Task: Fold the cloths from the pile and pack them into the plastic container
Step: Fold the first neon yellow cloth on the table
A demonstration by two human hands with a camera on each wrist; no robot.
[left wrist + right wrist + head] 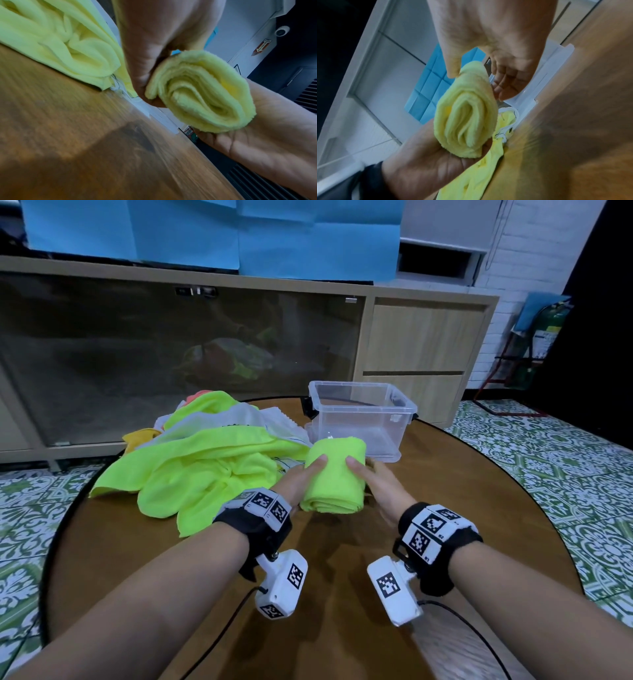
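Observation:
A neon yellow-green cloth (334,479), folded into a thick bundle, is held between both hands just above the brown table, in front of the clear plastic container (363,419). My left hand (310,474) grips its left side, thumb on top. My right hand (363,470) grips the right side the same way. Layered fold ends of the cloth (202,93) face the left wrist view, and the cloth (467,121) sits between thumb and palm in the right wrist view. The pile of loose cloths (205,460) lies left of the hands. The container looks empty.
The round wooden table (342,594) has bare surface near me and to the right. A wooden cabinet with a dark glass front (171,354) stands behind the table. Patterned green floor tiles (548,460) surround it. Wrist camera cables trail over the near table.

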